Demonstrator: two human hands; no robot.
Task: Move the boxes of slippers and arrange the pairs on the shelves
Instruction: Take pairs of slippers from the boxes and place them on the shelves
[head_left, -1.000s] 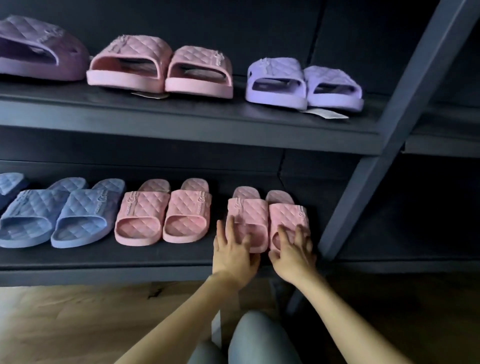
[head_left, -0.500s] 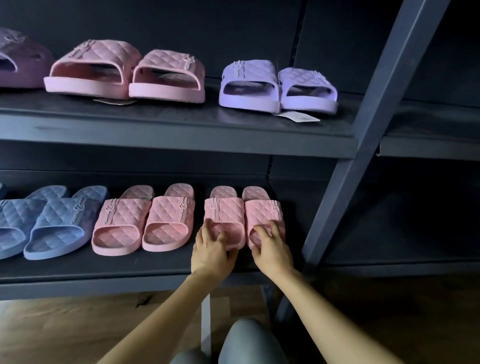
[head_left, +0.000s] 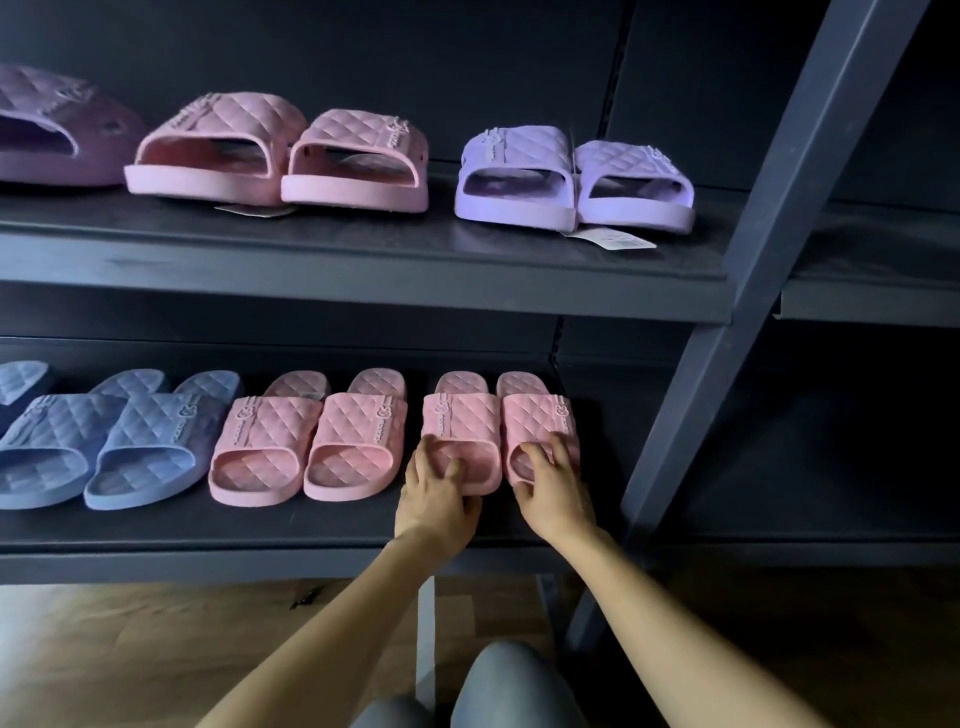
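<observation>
Head view: pink pair (head_left: 462, 431), lower shelf (head_left: 208, 530), end position beside the upright (head_left: 696, 415). Left hand (head_left: 434, 501) and right hand (head_left: 553, 493) each pinch one toe rim, fingers curled. Likely light, soft foam, slightly grippy; best held by toe or strap

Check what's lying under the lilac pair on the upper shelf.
A white paper tag pokes out from beneath the lilac pair on the upper shelf; how far it runs under the soles is hidden.

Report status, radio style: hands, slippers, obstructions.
Left hand grips left slipper, right hand grips right slipper. Both flat on lower shelf. Upright post close right; neighbouring pink pair close left.
</observation>
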